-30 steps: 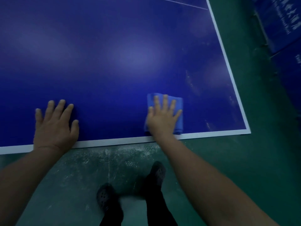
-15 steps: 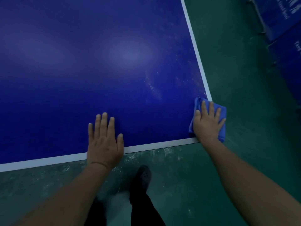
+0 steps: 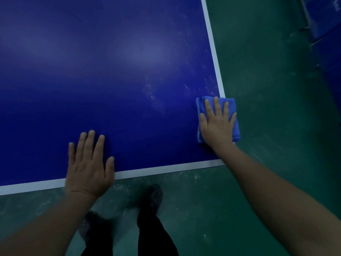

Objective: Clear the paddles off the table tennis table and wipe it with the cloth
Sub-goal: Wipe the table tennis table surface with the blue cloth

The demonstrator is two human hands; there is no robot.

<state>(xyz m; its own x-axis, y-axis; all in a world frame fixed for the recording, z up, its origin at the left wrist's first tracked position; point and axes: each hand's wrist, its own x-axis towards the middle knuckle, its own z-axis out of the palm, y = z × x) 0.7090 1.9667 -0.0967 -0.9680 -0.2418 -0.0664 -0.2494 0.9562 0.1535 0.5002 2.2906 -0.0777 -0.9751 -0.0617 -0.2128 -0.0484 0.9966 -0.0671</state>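
Head view: the right hand (image 3: 217, 124) lies flat with straight fingers on the folded blue cloth (image 3: 202, 108), pressing it down at the near right corner of the surface (image 3: 110, 61). The cloth's right part hangs past the white side line, over the green floor (image 3: 258, 182). Its long axis runs away from the person, roughly along that side line.

The left hand (image 3: 88, 163) is released, palm down on the surface at the near edge, well apart from the cloth and holding nothing. The right hand is the one on the cloth, so it is the nearer one. The unwiped blue stretches away to the left and ahead, with pale smears just left of the cloth; the next stroke probably goes that way.

No paddles are in sight. Blue boards (image 3: 324, 19) at upper right carry writing too blurred to read.
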